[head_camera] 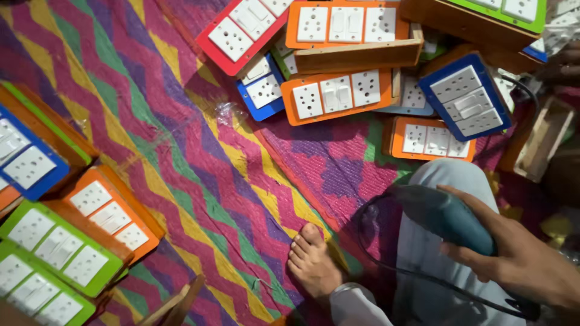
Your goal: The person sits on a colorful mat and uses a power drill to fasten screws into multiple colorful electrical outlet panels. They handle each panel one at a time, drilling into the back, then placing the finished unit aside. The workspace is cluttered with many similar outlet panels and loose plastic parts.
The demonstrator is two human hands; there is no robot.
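My right hand (519, 253) grips a teal power drill (444, 217) at the lower right, above my knee in light trousers (447, 175). The drill's black cord (386, 265) loops down over my leg. My bare foot (311, 265) rests on the woven mat beside it. My left hand is out of view. Nearest the drill lies an orange switch board (429, 139) with white sockets and switches.
Piles of switch boards in orange, red, blue and green frames lie along the top (338, 93) and the left edge (54, 247). A zigzag-patterned mat (199, 169) covers the floor. A wooden box frame (541, 142) sits at right, and a wooden piece (175, 305) at bottom.
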